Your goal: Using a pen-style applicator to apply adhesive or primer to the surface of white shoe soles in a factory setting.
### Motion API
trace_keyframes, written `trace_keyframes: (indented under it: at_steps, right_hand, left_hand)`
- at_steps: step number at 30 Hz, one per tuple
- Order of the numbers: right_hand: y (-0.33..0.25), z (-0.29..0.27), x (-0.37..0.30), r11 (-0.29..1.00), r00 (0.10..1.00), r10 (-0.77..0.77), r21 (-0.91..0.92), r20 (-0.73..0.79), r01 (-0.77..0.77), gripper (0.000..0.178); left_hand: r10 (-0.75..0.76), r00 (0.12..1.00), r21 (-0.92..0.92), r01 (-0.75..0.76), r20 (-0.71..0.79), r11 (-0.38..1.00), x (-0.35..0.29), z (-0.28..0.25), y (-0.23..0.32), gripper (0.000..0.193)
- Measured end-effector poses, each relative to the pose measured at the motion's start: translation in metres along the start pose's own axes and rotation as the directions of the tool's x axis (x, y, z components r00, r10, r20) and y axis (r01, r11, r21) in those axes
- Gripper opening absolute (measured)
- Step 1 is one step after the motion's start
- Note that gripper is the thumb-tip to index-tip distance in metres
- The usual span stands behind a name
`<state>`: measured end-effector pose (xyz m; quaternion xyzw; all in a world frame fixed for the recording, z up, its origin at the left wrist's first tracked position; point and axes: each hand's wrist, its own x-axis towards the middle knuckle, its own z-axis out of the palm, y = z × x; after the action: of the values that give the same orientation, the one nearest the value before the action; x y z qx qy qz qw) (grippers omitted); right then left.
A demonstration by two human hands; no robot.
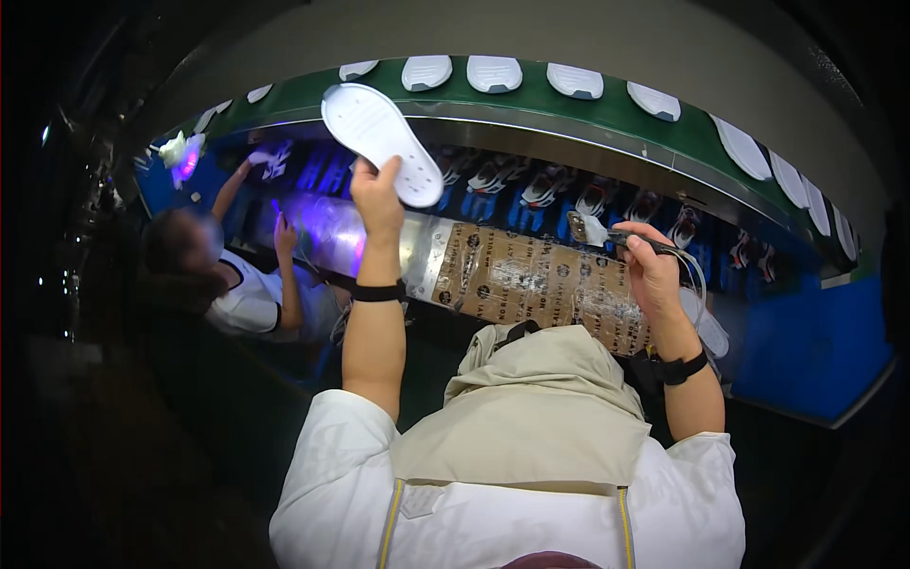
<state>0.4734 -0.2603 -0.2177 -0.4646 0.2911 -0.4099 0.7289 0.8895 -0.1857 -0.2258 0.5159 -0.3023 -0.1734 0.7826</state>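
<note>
My left hand is raised and closed round the narrow middle of a white shoe sole. The sole is tilted, its broad grey-tipped end up and left, small dark marks on its lower end. My right hand pinches a black-handled brush with a pale, brown-edged head. From its handle, a thin tube or cable runs down past my wrist. The brush is well apart from the sole. Beneath and between my hands lies a bench top covered in brown printed tape.
A green conveyor belt curves across the far side, carrying several white soles. Below it, a shelf holds several shoe uppers. At left, a co-worker handles a pale piece under violet light. A blue panel stands at right.
</note>
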Motion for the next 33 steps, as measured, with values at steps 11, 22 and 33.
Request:
trace_keyframes:
  at_steps: [11, 22, 33]
  right_hand:
    - [-0.032, 0.075, 0.017, 0.915, 0.95, -0.119, -0.339, 0.289, 0.218, 0.022]
    - [-0.024, 0.087, 0.043, 0.656, 0.782, -0.271, -0.486, 0.562, 0.577, 0.026]
    - [-0.041, 0.073, 0.042, 0.605, 0.572, -0.139, -0.388, 0.808, 0.695, 0.026]
  left_hand:
    - [-0.387, 0.761, -0.537, 0.645, 0.521, 0.544, -0.129, 0.068, 0.004, 0.082]
    - [-0.468, 0.715, -0.429, 0.692, 0.52, 0.581, -0.158, 0.106, 0.002, 0.081]
    - [-0.361, 0.711, -0.537, 0.697, 0.604, 0.475, -0.146, 0.111, 0.003, 0.07]
